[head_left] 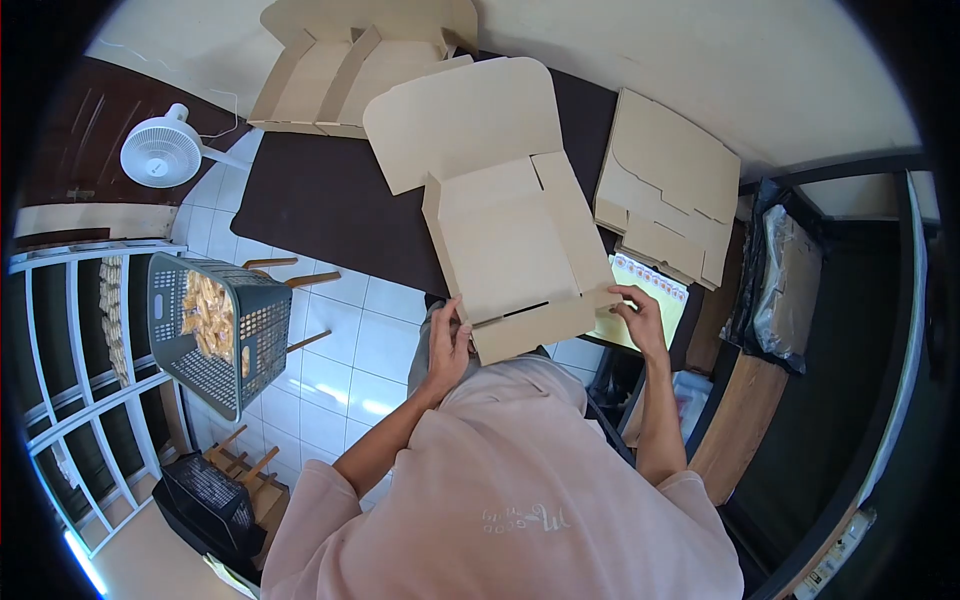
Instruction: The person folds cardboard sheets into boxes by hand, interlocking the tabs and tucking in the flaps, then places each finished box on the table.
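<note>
An open cardboard box (510, 240) lies at the near edge of the dark table, its lid flap raised at the far side and its inside bare. My left hand (450, 345) is at the box's near left corner, fingers against the side wall. At the near right corner, my right hand (637, 315) pinches the end of the front wall between thumb and fingers. The front wall stands partly folded, with a dark slot along its inner edge.
Open boxes (330, 75) stand at the back left of the table (330, 200); flat cardboard (670, 180) is stacked at the right, beside a yellow-green sheet (650, 300). A basket (265, 330) of packets and a white fan (162, 150) are at the left.
</note>
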A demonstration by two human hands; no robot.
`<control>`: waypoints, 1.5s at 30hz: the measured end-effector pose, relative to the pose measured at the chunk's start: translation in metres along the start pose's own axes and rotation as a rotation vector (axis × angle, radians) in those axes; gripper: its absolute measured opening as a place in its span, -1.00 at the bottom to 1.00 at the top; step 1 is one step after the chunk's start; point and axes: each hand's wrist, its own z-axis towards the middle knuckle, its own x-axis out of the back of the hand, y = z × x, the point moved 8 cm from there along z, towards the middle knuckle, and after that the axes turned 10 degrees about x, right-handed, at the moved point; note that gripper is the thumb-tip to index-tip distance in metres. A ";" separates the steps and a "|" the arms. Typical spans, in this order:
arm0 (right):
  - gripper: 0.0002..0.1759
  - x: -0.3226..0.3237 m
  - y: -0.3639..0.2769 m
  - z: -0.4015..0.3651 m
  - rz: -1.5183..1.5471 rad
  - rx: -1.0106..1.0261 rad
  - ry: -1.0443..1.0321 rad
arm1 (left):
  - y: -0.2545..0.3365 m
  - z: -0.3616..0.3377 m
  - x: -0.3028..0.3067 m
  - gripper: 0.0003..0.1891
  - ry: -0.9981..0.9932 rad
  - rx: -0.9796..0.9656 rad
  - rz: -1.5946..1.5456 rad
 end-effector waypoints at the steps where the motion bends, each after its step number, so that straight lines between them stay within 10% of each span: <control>1: -0.56 -0.003 -0.001 0.003 0.000 0.001 -0.003 | -0.003 0.000 0.004 -0.52 0.019 0.083 -0.083; 6: -0.75 -0.036 -0.044 0.009 -0.063 0.333 0.195 | -0.001 -0.001 0.005 -0.52 0.008 0.087 -0.028; 19: -0.47 -0.092 -0.059 -0.002 -0.157 0.304 -0.335 | -0.002 0.016 0.037 -0.49 0.010 0.072 0.084; 29: -0.59 -0.110 -0.065 0.003 -0.364 0.322 -0.095 | -0.030 0.035 0.045 -0.76 -0.082 0.253 -0.138; 35: -0.49 -0.119 -0.064 0.003 -0.419 0.389 0.210 | -0.012 0.034 0.047 -0.77 0.077 0.353 0.082; 37: -0.46 -0.119 -0.076 -0.001 -0.445 0.417 0.245 | 0.015 0.036 0.054 -0.78 0.330 -0.006 0.502; 45: -0.50 -0.136 -0.115 -0.014 -0.666 0.586 -0.066 | 0.015 0.042 0.051 -0.79 0.360 0.083 0.438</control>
